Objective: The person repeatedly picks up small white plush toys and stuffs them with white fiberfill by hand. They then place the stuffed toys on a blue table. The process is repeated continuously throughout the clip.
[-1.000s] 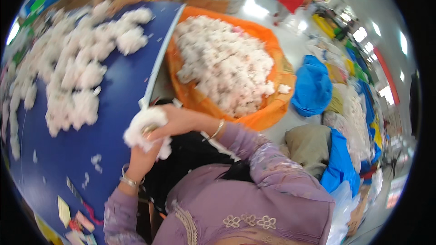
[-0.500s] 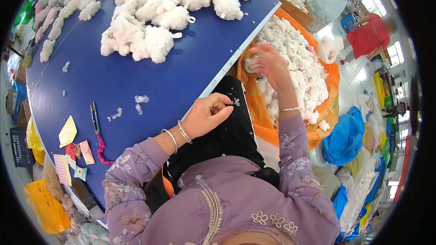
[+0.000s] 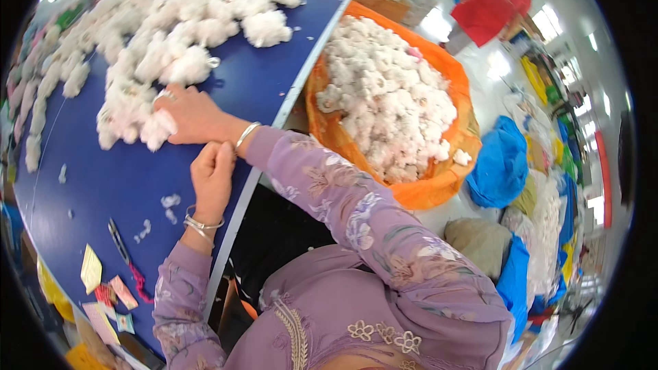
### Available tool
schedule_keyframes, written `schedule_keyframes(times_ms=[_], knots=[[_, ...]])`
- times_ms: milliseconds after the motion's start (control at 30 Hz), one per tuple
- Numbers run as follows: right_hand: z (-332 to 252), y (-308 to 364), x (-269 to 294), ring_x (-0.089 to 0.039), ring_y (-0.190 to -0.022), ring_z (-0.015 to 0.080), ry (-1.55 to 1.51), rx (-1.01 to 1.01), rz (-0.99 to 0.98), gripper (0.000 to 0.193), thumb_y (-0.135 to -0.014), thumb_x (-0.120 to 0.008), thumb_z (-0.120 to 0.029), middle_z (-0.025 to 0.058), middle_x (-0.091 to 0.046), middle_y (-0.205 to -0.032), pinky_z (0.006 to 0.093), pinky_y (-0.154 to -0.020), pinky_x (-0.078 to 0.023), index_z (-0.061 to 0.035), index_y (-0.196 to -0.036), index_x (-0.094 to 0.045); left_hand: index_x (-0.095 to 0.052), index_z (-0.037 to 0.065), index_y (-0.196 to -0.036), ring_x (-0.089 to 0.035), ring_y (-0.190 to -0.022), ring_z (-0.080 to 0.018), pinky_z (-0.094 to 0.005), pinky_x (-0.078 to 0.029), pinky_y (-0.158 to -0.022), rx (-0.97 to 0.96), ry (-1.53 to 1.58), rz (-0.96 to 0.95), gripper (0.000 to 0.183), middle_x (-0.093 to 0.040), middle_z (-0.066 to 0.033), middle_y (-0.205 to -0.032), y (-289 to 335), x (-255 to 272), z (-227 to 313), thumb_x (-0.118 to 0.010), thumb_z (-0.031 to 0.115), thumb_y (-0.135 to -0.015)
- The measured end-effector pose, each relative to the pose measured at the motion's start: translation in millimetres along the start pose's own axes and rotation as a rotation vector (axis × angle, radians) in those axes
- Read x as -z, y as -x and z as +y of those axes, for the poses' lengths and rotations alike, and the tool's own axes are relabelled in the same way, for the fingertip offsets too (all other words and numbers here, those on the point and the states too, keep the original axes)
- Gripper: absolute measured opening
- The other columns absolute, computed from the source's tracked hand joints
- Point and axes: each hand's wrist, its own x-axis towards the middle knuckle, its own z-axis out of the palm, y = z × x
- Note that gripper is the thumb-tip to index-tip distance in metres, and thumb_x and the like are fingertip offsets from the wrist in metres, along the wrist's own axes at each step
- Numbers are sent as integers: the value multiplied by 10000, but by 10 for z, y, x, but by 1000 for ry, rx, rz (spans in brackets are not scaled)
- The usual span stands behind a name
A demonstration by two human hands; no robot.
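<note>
My right hand [image 3: 194, 115] reaches across to the blue table and is closed on a fluffy white plush piece [image 3: 159, 127] at the near edge of a pile. Its fingertips are partly sunk in the fluff. Just below the right wrist, my left hand [image 3: 212, 170] is held over the table with its fingers curled together; whatever they may hold is hidden. The pile of white plush pieces [image 3: 185, 34] spreads over the far part of the table, and a white loop tag sticks out of one piece.
Thread snips [image 3: 119, 240] with a pink cord lie on the table [image 3: 103, 185] at left, beside small paper packets [image 3: 91, 268]. An orange sack [image 3: 425, 195] full of white plush pieces stands right of the table. A blue bag [image 3: 499, 164] lies beyond it. A person in red [image 3: 490, 7] stands at far right.
My right hand has left the orange sack and swung left onto the plush pile. My left hand has moved from over my lap to above the table. The view has turned rightward.
</note>
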Motion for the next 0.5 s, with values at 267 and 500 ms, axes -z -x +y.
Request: schedule_keyframes(times_ms=[267,500], knots=[[448,539,495,-677,-882,250,-646,-160,283,601,-705,-792,-279,144,-692,-972,347,-797,-526,-8,-1192,-567,-518,91,-900,-366,-570,-17,-176,-263,-478,-83,230,40,155,-473,42,-727,-72,-91,-66,-526,200,-1010],[397,1323,1099,-629,-894,137,-1025,-403,31,321,-807,-690,-210,45,-682,-972,295,-803,-511,-14,-1060,-669,-411,6,-1361,-574,-958,-129,-255,-471,-748,-26,226,-281,493,-564,-79,-1179,-4,-75,-74,-592,39,-904]])
